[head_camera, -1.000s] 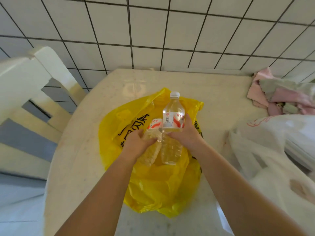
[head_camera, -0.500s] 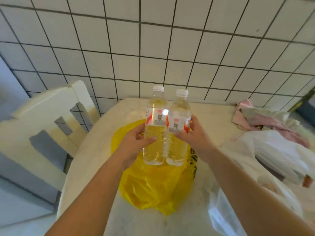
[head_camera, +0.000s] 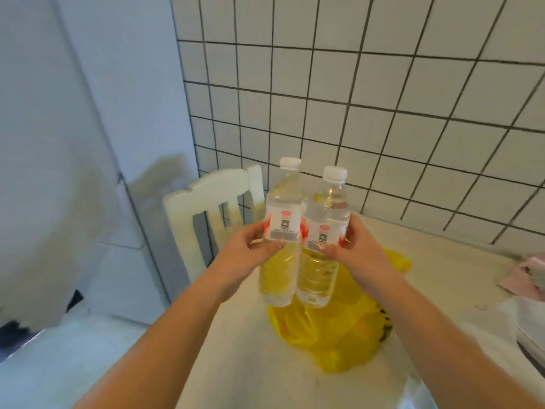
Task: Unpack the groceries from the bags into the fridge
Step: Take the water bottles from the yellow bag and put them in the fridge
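Observation:
Two clear water bottles with white caps and red-and-white labels are held upright side by side above the table. My left hand point(head_camera: 249, 253) grips the left bottle point(head_camera: 283, 228) around its label. My right hand point(head_camera: 356, 255) grips the right bottle point(head_camera: 324, 234) the same way. Below them a crumpled yellow plastic bag point(head_camera: 339, 329) with black print lies on the pale table point(head_camera: 250, 364).
A white wooden chair point(head_camera: 206, 214) stands at the table's left, against the tiled wall point(head_camera: 368, 98). A pale grey panel point(head_camera: 59, 128) fills the left side. Pink cloth point(head_camera: 528, 276) and a white bag point(head_camera: 530, 329) lie at the table's right edge.
Both bottles came out of the yellow bag and rose above the table. The view has turned left, so the chair and the grey panel now sit nearer the centre.

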A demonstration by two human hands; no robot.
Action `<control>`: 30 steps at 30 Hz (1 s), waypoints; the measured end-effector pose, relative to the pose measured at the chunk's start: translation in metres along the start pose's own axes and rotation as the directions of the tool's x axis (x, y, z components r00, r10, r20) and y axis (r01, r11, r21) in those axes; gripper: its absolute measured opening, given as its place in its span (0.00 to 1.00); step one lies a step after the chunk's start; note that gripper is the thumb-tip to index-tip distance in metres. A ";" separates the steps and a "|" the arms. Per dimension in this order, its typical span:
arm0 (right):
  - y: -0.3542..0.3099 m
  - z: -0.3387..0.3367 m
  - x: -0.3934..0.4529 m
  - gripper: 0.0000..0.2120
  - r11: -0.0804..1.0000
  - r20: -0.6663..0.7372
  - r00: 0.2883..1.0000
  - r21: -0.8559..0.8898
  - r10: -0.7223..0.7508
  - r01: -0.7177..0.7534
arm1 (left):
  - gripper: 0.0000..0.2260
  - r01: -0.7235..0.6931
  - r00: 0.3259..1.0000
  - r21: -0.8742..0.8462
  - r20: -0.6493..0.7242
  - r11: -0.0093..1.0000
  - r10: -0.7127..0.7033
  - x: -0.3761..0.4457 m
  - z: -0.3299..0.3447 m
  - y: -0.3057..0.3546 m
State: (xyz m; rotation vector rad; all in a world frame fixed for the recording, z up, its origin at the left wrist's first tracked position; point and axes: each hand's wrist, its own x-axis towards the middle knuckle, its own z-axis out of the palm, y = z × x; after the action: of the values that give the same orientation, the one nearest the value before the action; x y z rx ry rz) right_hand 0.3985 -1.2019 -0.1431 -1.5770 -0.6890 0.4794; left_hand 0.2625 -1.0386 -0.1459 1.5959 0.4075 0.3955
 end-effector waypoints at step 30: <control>-0.099 0.599 -0.127 0.30 0.987 0.794 0.586 0.132 -0.161 0.093 | 0.24 0.106 0.570 0.076 -0.822 0.991 0.002 -0.428 -0.458 -0.026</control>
State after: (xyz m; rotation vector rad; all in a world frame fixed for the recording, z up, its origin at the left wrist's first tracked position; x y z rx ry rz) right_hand -0.1077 -0.8429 -0.1330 -1.1614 -1.4497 1.1346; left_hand -0.3349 -0.8455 -0.1473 1.4151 1.2198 1.1084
